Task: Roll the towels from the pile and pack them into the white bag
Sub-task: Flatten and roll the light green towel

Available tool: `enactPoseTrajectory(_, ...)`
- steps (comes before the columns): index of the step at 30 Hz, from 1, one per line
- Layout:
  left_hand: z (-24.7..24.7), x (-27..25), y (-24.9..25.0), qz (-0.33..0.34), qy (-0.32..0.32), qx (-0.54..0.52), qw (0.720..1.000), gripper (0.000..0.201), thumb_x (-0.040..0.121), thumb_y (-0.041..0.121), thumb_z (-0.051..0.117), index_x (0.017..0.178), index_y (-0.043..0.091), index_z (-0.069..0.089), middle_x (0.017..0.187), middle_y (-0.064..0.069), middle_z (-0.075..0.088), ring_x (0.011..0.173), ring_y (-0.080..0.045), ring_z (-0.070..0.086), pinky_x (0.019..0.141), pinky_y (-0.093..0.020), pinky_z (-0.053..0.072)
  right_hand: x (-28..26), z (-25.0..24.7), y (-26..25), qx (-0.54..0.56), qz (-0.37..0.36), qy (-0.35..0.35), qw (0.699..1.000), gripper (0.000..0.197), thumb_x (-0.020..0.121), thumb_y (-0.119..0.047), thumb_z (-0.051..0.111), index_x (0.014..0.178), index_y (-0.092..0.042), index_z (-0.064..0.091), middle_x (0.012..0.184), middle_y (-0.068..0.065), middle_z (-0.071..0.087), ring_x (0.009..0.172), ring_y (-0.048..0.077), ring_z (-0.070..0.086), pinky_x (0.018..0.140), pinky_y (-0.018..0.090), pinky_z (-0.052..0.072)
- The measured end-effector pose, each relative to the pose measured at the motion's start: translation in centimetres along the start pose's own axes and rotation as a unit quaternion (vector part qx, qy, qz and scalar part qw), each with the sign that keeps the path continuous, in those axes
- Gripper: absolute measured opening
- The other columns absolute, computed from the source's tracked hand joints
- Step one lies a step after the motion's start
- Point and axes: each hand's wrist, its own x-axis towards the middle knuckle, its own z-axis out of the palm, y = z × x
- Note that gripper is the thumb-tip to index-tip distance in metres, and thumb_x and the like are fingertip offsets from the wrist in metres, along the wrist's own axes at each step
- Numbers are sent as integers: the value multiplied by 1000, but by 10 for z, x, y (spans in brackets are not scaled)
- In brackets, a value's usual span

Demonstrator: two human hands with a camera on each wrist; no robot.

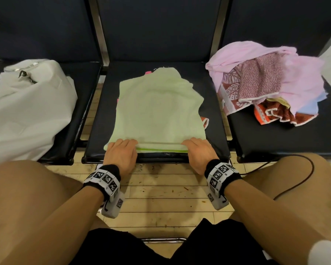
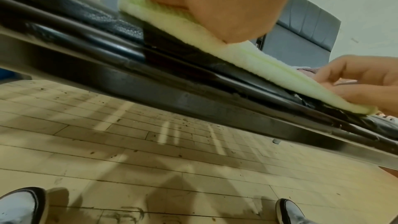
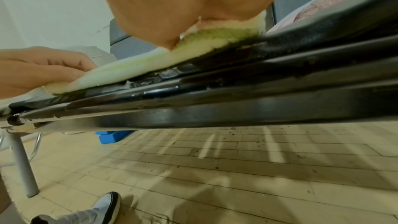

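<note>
- The pale green towel (image 1: 158, 106) lies flat on the middle seat (image 1: 212, 119), and everything else is placed from that towel.
- Its long axis runs straight away from you, toward the seat back; its near hem lies crosswise along the seat's front edge.
- Your left hand (image 1: 120, 152) grips the near left corner and your right hand (image 1: 199, 150) the near right corner, each with fingers curled over the hem and the thumb under it.
- Both hands are equally near, so the roll looks set to start with both, turning the hem over and away from you along the long axis.
- The white bag (image 1: 27, 108) sits on the seat left of the towel, nearer your left hand.
- The pile (image 1: 266, 81) of pink and patterned towels sits on the seat right of it.
</note>
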Motion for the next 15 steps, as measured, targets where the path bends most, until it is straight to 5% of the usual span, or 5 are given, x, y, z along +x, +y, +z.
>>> enactPoseTrajectory(3, 0, -1, 2, -5, 1, 4, 1000, 29, 97, 20, 44, 122, 19, 57, 108, -3, 64, 96, -27, 56, 87, -42, 38, -2, 3, -1, 25, 13, 78, 997, 33, 88, -4, 56, 119, -14, 60, 115, 7, 57, 87, 32, 57, 77, 42, 50)
enactPoseTrajectory(8, 1, -1, 4, 13, 74, 16, 997, 24, 81, 7, 69, 103, 17, 69, 105, -5, 62, 96, -30, 55, 83, -46, 41, 1, 11, 4, -68, -78, 129, 986, 32, 60, 7, 70, 84, -13, 68, 89, 5, 62, 82, 29, 56, 73, 36, 33)
enactPoseTrajectory(11, 2, 0, 5, 40, 53, 14, 998, 26, 79, 0, 69, 100, 15, 69, 101, -5, 65, 91, -30, 56, 79, -43, 44, -1, 17, 2, -52, -88, 111, 989, 31, 59, 9, 70, 84, -9, 68, 86, 8, 62, 77, 30, 55, 68, 37, 48)
enactPoseTrajectory(15, 3, -4, 4, 19, 46, -3, 999, 21, 89, 21, 62, 109, 17, 65, 110, -1, 62, 101, -26, 51, 85, -43, 44, -8, 13, -1, -6, -53, 99, 994, 23, 73, -11, 64, 96, -11, 66, 93, 5, 63, 86, 27, 55, 76, 37, 50)
